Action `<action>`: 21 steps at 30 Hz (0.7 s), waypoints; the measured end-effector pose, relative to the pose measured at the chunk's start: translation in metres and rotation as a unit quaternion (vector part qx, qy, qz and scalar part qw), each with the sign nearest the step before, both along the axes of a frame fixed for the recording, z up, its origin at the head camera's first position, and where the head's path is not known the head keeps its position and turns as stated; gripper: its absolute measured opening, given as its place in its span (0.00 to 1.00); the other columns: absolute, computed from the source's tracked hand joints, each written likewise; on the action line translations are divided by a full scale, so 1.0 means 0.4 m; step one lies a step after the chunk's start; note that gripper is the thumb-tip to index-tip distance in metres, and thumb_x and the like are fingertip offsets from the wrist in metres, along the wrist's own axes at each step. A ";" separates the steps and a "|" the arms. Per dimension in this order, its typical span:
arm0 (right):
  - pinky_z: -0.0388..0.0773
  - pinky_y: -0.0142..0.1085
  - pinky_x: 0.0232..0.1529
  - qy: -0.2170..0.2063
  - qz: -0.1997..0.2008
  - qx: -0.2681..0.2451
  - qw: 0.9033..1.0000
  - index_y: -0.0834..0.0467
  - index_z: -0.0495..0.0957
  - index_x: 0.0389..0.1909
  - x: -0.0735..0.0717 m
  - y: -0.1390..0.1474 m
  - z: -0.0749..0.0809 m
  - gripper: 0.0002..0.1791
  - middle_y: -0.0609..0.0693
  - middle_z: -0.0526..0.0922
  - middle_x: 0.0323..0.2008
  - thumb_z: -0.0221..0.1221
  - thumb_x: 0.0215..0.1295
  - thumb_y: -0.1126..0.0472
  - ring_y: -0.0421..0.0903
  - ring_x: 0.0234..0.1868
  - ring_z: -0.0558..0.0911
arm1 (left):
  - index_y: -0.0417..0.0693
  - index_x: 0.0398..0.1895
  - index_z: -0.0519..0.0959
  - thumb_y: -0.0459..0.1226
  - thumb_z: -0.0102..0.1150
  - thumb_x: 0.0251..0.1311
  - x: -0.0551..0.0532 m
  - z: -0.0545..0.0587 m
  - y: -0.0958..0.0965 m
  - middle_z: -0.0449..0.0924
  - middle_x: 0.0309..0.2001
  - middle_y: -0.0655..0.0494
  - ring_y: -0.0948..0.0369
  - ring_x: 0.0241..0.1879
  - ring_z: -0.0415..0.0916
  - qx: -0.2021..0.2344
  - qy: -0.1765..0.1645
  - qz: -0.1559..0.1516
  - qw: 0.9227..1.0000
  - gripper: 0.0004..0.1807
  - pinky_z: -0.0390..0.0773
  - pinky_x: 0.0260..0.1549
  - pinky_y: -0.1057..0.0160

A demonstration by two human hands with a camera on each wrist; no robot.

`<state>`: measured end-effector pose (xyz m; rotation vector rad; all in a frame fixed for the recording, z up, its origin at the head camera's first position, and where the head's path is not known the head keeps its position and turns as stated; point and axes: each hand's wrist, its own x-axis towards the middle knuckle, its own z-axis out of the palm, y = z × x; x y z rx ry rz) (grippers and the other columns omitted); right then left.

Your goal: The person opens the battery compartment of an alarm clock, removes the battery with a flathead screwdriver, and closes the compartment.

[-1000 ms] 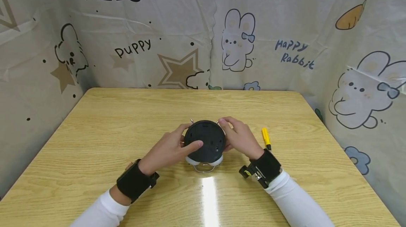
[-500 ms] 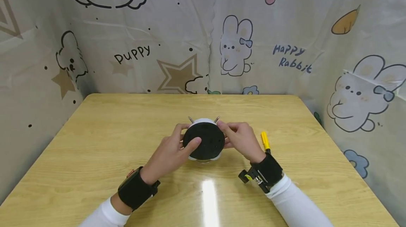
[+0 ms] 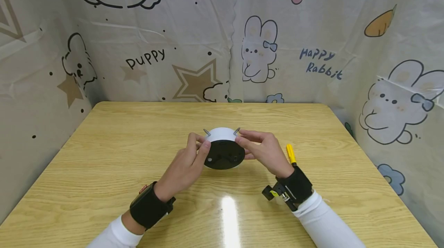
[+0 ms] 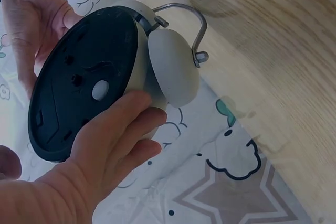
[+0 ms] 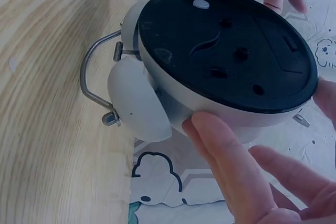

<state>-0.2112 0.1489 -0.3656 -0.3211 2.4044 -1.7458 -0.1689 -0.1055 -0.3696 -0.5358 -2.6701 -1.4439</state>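
A round white twin-bell alarm clock [image 3: 223, 155] with a black back is held between both hands, tilted, its two metal feet pointing away from the person. The left hand [image 3: 184, 167] grips its left side, thumb at the edge of the back. On the opposite side, the right hand [image 3: 265, 151] holds the rim near one foot. In the left wrist view, a white bell [image 4: 173, 66] and the wire handle show beside the black back with its knobs. Fingers [image 5: 226, 156] of the right hand lie along the white side in the right wrist view. The clock's dial is hidden.
A slim yellow and black tool [image 3: 291, 154] lies on the wooden table [image 3: 138, 136] just beyond the right wrist. Patterned cloth [image 3: 194, 28] hangs behind the table and along both sides. Something small and red [image 3: 143, 189] shows at the left wristband.
The alarm clock has tipped so its white side shows and its black back looks narrower from the head. The left thumb has shifted from the middle of the back to its edge.
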 end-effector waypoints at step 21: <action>0.87 0.49 0.51 0.002 0.049 0.019 0.999 0.52 0.81 0.65 0.001 0.019 0.014 0.27 0.55 0.82 0.65 0.70 0.67 0.50 0.50 0.56 0.86 | 0.41 0.81 0.54 0.54 0.39 0.82 -0.007 -0.010 0.001 0.67 0.74 0.32 0.42 0.71 0.72 -0.034 -0.009 -0.012 0.999 0.36 0.77 0.64 0.41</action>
